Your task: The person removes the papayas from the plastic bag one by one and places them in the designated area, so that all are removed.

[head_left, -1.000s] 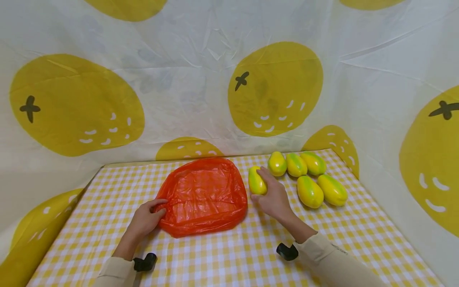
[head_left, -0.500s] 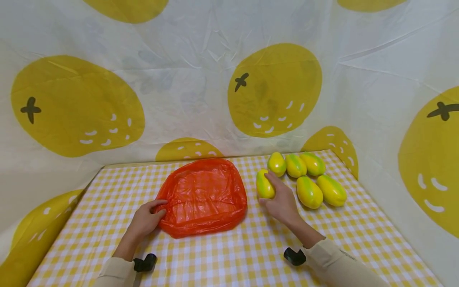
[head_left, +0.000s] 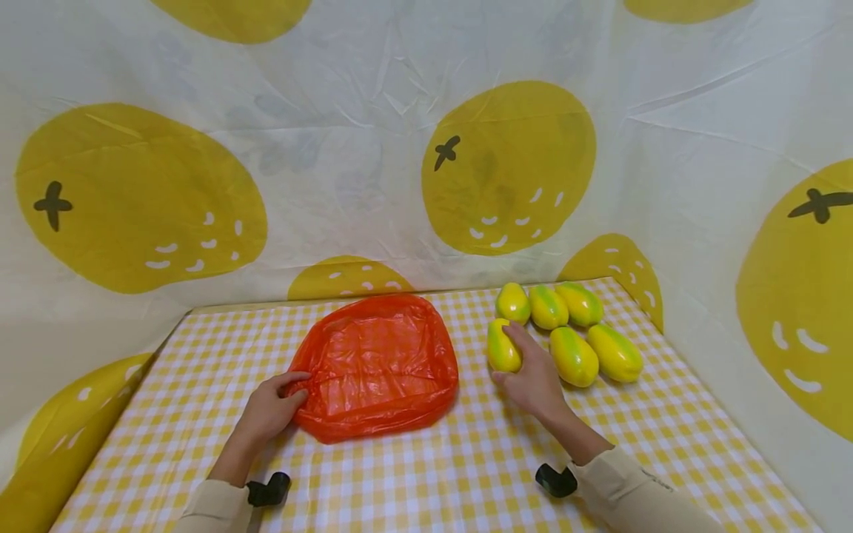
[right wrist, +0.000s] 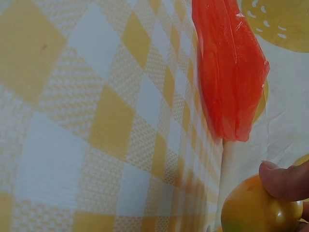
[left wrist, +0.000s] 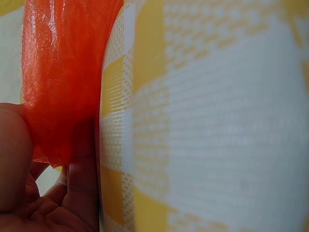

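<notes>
A red plastic bag point(head_left: 380, 363) lies on the table with its mouth spread open and its rim rolled outward. At its left edge, my left hand point(head_left: 272, 406) holds the rim between thumb and fingers; in the left wrist view the red film point(left wrist: 63, 82) passes between them. To the right of the bag, my right hand point(head_left: 536, 377) grips a yellow-green papaya point(head_left: 501, 346), thumb on the near side and fingers over its right side. The right wrist view shows the thumb point(right wrist: 287, 181) pressed on the fruit's glossy skin. Its far fingers are mostly hidden.
Several more papayas point(head_left: 574, 357) lie in two loose rows right of and behind my right hand. A yellow-and-white checked cloth point(head_left: 413, 481) covers the table. A fruit-printed curtain point(head_left: 346, 170) hangs behind and at both sides.
My right hand has moved rightward and slightly nearer with the papaya, away from the bag and toward the other papayas. My left hand and the bag have stayed put.
</notes>
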{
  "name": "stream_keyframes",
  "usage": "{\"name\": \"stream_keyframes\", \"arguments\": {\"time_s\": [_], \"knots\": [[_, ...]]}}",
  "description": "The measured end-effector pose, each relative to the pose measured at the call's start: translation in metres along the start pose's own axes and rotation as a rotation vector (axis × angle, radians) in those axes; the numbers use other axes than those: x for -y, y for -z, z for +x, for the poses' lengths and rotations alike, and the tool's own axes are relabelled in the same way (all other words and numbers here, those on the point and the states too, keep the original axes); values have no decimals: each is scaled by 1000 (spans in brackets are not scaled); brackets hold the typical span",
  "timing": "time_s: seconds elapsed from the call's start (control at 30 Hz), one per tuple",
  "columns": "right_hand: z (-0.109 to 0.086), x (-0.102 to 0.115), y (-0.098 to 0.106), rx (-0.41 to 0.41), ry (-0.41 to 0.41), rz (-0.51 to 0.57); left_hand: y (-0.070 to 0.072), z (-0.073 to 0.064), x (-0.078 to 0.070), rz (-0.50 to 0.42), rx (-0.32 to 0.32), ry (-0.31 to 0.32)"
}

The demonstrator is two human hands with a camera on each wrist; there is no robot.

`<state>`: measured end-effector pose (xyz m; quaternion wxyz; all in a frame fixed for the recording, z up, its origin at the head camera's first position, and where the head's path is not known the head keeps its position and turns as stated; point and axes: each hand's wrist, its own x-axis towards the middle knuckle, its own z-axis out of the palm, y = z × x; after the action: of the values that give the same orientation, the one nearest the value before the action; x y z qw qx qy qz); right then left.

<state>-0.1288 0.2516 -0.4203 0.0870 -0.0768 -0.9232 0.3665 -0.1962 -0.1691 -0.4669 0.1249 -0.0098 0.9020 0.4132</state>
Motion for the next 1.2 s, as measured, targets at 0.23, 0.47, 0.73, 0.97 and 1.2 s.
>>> {"name": "stream_keyframes", "arguments": {"time_s": [0.23, 0.47, 0.73, 0.97, 1.2], "knots": [[-2, -4, 2, 3, 0, 2, 2, -2, -1, 5, 2, 0], [-3, -9, 3, -7, -21, 4, 1, -2, -1, 11, -1, -1], [-6, -12, 4, -26, -18, -28, -1, -2, -3, 8, 7, 0], [-7, -16, 1, -12, -20, -60, 0, -2, -2, 7, 17, -5], [-4, -19, -3, 2, -12, -67, 2, -2, 0, 0, 18, -7]]}}
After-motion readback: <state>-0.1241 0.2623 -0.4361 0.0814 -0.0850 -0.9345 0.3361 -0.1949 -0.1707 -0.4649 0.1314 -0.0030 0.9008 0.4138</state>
